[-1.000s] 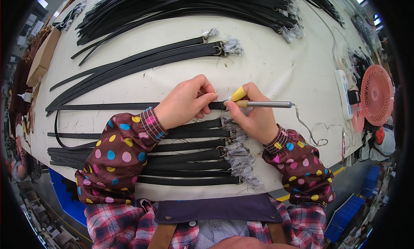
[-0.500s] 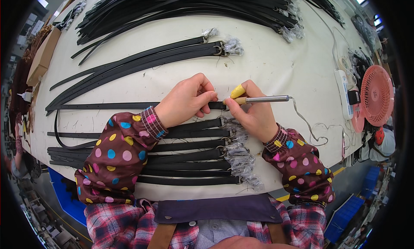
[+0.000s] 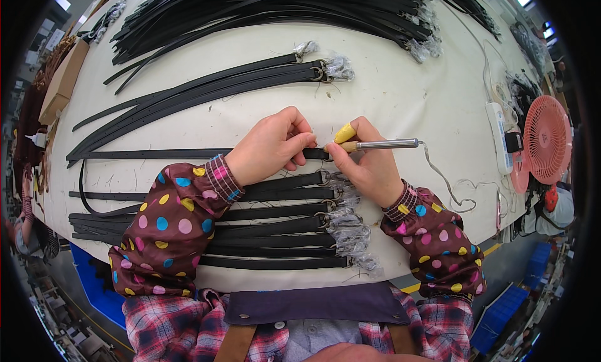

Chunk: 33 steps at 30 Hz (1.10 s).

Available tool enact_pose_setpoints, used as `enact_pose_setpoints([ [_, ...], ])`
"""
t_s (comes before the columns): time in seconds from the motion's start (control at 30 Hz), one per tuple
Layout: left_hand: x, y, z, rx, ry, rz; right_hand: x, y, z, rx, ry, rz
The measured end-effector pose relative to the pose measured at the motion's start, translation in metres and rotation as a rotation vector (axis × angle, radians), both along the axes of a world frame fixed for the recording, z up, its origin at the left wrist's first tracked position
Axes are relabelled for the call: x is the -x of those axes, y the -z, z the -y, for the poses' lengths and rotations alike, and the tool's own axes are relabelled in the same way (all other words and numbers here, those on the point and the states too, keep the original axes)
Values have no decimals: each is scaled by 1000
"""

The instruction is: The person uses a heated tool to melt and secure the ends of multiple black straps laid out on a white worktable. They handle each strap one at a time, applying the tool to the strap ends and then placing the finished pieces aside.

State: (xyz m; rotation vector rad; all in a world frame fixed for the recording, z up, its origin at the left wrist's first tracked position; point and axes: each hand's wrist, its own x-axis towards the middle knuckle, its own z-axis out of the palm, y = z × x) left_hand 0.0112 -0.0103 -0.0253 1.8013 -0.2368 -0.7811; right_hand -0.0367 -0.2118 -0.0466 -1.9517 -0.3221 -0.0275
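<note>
A narrow black belt [image 3: 169, 154] lies crosswise on the table and passes under my left hand [image 3: 272, 139]. That hand is closed in a pinch just above the belt, near its buckle end; what the fingertips hold is too small to make out. My right hand [image 3: 370, 165] grips a corded soldering pen [image 3: 388, 144] with a tan grip and a metal barrel. Its front end is by the belt's right end, close to my left fingertips, and the tip is hidden. A yellow wrap [image 3: 345, 133] covers one right fingertip.
Several belts [image 3: 275, 242] with plastic-wrapped buckles lie nearer me. Others [image 3: 206, 93] lie beyond my hands, and a large pile [image 3: 269, 14] is at the back. On the right are a pink fan [image 3: 548, 138], a white power strip [image 3: 499, 136] and the pen's cord [image 3: 441, 179].
</note>
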Motion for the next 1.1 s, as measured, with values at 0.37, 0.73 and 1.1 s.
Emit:
enact_pose_setpoints([
  [0.37,8,-3,-6,-246,143,564,-4,-1,12,211,-29,393],
  [0.73,7,-3,-2,-396,208,600,-6,-2,24,337,-169,339],
  [1.1,0,-1,-20,-270,244,923,-6,2,23,305,-159,434],
])
